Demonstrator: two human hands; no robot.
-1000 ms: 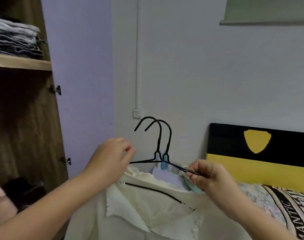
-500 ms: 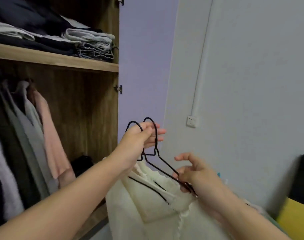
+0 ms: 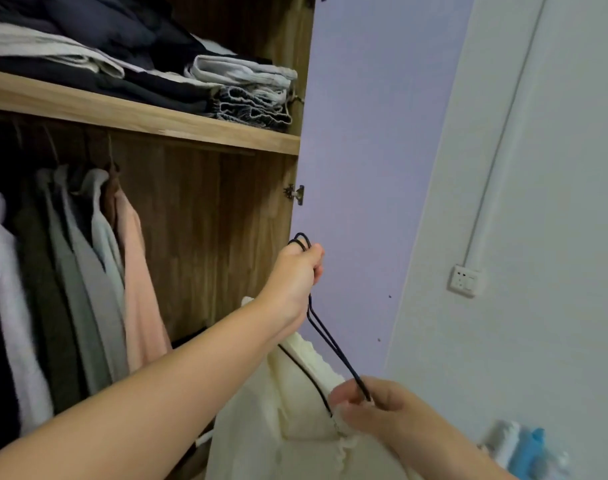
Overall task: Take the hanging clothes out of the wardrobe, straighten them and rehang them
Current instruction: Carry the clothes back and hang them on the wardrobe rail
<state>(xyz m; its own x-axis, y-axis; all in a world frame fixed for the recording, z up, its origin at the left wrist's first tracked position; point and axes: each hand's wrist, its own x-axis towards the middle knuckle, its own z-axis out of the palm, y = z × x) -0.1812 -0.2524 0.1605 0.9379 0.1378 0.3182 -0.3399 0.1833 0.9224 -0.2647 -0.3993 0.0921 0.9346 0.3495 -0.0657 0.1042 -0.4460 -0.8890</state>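
Note:
A cream garment (image 3: 295, 420) hangs from two black wire hangers (image 3: 330, 341) held together in front of the open wardrobe (image 3: 205, 237). My left hand (image 3: 295, 275) is closed around the hanger hooks, raised near the wardrobe's right edge. My right hand (image 3: 375, 407) pinches the hangers' right shoulder end together with the cream fabric. Inside the wardrobe, several hung clothes (image 3: 87, 271) in white, grey, pale green and pink fill the left part; the rail is in shadow.
A wooden shelf (image 3: 139, 116) above the hanging space carries folded clothes (image 3: 240, 88). The lilac wardrobe door (image 3: 364, 150) stands open to the right, with a hinge (image 3: 295, 194). A wall socket (image 3: 465, 280) and cable duct are on the white wall. Blurred bottles (image 3: 524, 448) sit bottom right.
My view swung left from the bed to the wardrobe. My left hand moved from the hanger's shoulder up to the hooks and lifted them; my right hand kept its hold on the hanger end.

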